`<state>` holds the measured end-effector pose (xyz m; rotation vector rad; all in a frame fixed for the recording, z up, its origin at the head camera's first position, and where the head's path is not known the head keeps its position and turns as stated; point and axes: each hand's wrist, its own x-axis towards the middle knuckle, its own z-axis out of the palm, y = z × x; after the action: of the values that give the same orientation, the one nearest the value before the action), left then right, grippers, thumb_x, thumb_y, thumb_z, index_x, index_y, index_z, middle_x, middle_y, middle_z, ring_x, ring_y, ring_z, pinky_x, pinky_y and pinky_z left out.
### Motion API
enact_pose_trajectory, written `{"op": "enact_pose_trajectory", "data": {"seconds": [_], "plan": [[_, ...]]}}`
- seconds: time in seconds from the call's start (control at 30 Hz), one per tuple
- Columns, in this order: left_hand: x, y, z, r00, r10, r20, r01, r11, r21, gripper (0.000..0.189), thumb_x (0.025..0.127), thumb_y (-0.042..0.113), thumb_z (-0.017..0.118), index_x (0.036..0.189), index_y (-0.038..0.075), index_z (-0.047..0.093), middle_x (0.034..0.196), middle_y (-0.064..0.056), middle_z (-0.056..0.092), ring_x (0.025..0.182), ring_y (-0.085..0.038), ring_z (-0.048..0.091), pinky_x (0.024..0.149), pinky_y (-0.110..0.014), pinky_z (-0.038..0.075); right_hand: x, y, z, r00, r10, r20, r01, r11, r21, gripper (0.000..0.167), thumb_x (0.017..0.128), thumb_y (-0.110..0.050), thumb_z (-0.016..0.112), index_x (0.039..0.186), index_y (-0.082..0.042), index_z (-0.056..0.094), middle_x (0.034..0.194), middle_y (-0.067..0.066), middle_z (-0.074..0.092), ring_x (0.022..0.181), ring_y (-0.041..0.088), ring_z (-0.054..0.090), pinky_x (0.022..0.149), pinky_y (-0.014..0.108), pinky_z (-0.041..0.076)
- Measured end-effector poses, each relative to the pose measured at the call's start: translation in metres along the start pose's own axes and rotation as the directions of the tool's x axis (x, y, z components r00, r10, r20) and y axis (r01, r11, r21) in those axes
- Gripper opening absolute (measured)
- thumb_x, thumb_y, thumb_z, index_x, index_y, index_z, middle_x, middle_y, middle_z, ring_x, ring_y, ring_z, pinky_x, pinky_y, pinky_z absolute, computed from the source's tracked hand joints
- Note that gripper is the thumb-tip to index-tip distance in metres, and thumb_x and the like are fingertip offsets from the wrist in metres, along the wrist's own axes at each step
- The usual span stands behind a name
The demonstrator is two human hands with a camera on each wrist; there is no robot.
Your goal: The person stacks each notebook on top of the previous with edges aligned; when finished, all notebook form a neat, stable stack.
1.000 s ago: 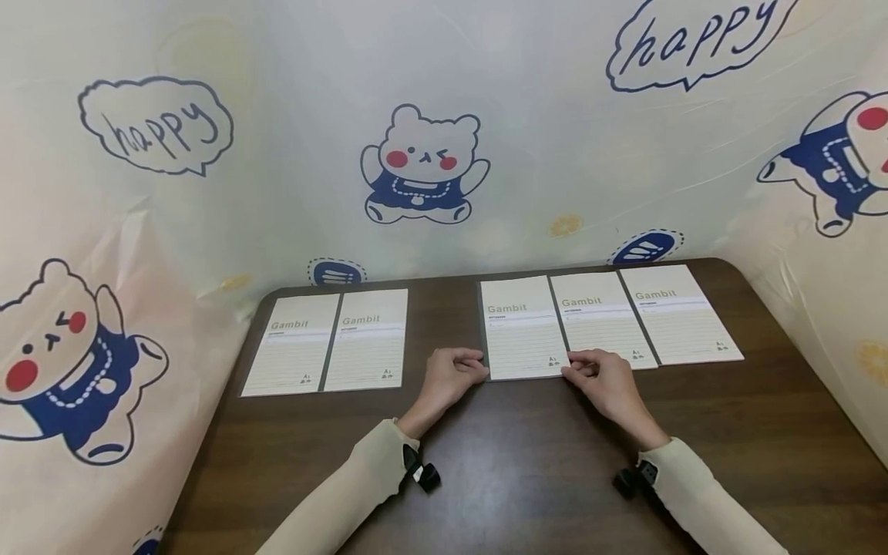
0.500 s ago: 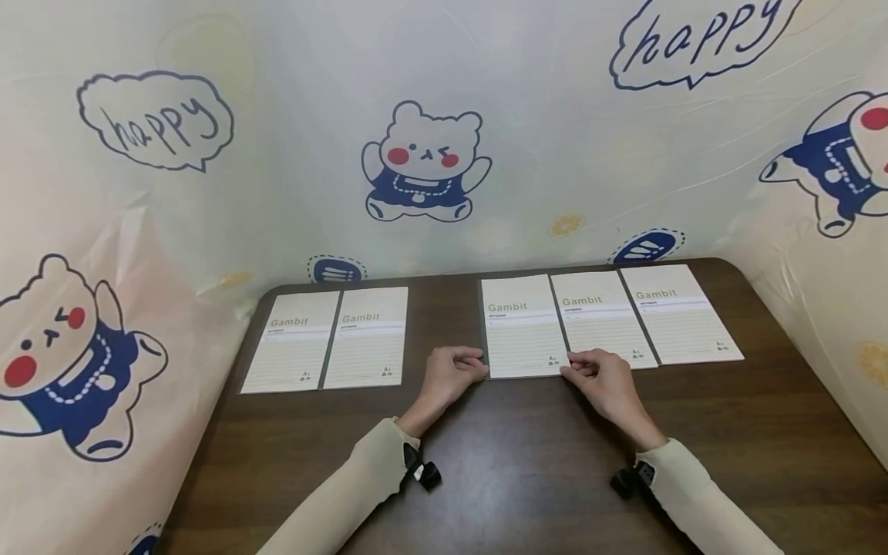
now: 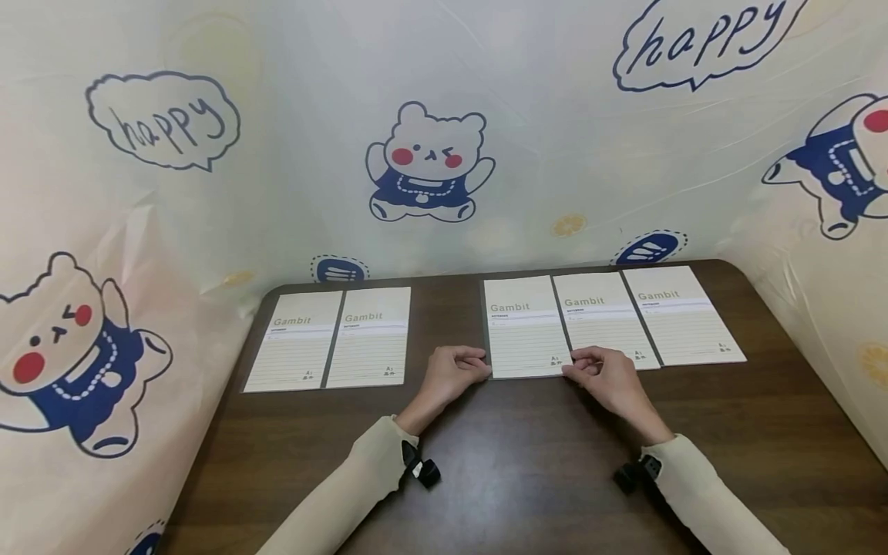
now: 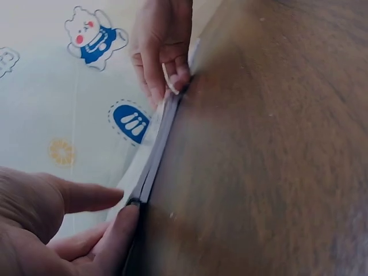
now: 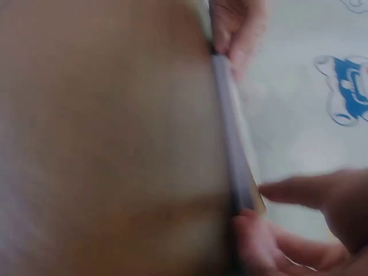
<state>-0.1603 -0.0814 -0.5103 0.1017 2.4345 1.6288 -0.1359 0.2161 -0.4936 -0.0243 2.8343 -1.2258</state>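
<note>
In the head view my left hand [image 3: 452, 375] holds the lower left corner of a white "Gambit" notebook [image 3: 523, 331] lying flat on the table. My right hand [image 3: 607, 378] grips the same notebook's lower right corner. From the left wrist, the notebook's edge [image 4: 156, 155] runs away from my left thumb and forefinger [image 4: 95, 197] towards the other hand. The right wrist view is blurred; the notebook edge [image 5: 233, 138] passes between both hands there. Directly right of it lie a second notebook [image 3: 597, 308] and a third notebook [image 3: 683, 324].
On the left side of the dark wooden table [image 3: 513, 478] lie two more matching notebooks, an outer one [image 3: 294, 347] and an inner one [image 3: 369, 343]. Bare table separates the two groups. A printed curtain [image 3: 298, 139] hangs close behind the table's far edge.
Both hands stay at the notebook's lower corners, and the notebooks keep their places. Only the head view has shifted very slightly.
</note>
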Motion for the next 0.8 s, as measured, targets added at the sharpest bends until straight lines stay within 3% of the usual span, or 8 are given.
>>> {"op": "enact_pose_trajectory", "data": {"seconds": [0.2,0.33,0.43,0.57,0.63,0.7,0.8], "plan": [[-0.012,0.002,-0.013,0.996,-0.022,0.089,0.025,0.999,-0.030,0.040,0.093,0.029,0.080,0.126,0.009,0.073,0.110,-0.007,0.079,0.096,-0.018,0.076,0.082,-0.030,0.061,0.005,-0.013,-0.013,0.996,-0.083,0.035,0.085,0.994,-0.066,0.035,0.097,-0.025,0.074,0.122,0.000,0.073,0.101,0.012,0.076,0.084,0.020,0.071,0.068,0.028,0.054],[-0.026,-0.001,-0.030,0.997,0.034,0.071,-0.037,0.999,0.040,0.039,0.096,0.034,0.077,0.125,0.009,0.073,0.113,-0.007,0.078,0.100,-0.021,0.075,0.084,-0.033,0.062,0.009,-0.027,-0.005,0.977,-0.214,0.021,0.215,0.974,-0.071,0.028,0.096,-0.017,0.074,0.118,0.000,0.074,0.098,0.010,0.074,0.080,0.018,0.071,0.067,0.028,0.056],[-0.037,-0.005,-0.048,0.997,0.074,0.017,-0.076,0.992,0.105,0.033,0.096,0.030,0.077,0.121,0.009,0.075,0.110,-0.005,0.079,0.098,-0.020,0.077,0.083,-0.031,0.062,0.013,-0.041,0.006,0.938,-0.342,0.057,0.346,0.935,-0.083,0.024,0.095,-0.014,0.075,0.116,-0.001,0.075,0.099,0.009,0.075,0.078,0.014,0.070,0.069,0.028,0.059],[-0.051,-0.012,-0.076,0.986,0.153,-0.070,-0.137,0.972,0.192,0.027,0.096,0.023,0.077,0.118,0.007,0.076,0.107,-0.005,0.079,0.095,-0.020,0.077,0.083,-0.030,0.063,0.017,-0.061,0.020,0.870,-0.462,0.172,0.478,0.876,-0.065,0.022,0.095,-0.013,0.076,0.114,-0.003,0.075,0.105,0.010,0.075,0.079,0.011,0.070,0.070,0.031,0.062],[-0.057,-0.018,-0.091,0.966,0.224,-0.129,-0.181,0.944,0.277,0.026,0.096,0.020,0.077,0.116,0.005,0.076,0.108,-0.008,0.078,0.095,-0.023,0.077,0.082,-0.033,0.064,0.019,-0.070,0.028,0.835,-0.499,0.230,0.524,0.850,-0.058,0.022,0.096,-0.013,0.075,0.115,-0.003,0.075,0.107,0.010,0.075,0.081,0.012,0.070,0.072,0.032,0.062],[-0.061,-0.025,-0.105,0.937,0.290,-0.194,-0.198,0.900,0.388,0.025,0.095,0.019,0.078,0.114,0.003,0.076,0.111,-0.012,0.076,0.100,-0.028,0.075,0.087,-0.040,0.063,0.021,-0.078,0.037,0.799,-0.532,0.280,0.567,0.822,-0.055,0.022,0.097,-0.014,0.073,0.117,-0.003,0.074,0.108,0.010,0.075,0.084,0.013,0.071,0.074,0.032,0.063],[-0.067,-0.036,-0.125,0.908,0.330,-0.258,-0.149,0.829,0.539,0.029,0.093,0.019,0.079,0.115,0.001,0.075,0.119,-0.019,0.073,0.112,-0.038,0.069,0.098,-0.053,0.056,0.023,-0.089,0.053,0.744,-0.578,0.334,0.629,0.775,-0.060,0.023,0.099,-0.015,0.071,0.118,-0.004,0.073,0.108,0.008,0.073,0.088,0.016,0.071,0.077,0.032,0.062]]}}
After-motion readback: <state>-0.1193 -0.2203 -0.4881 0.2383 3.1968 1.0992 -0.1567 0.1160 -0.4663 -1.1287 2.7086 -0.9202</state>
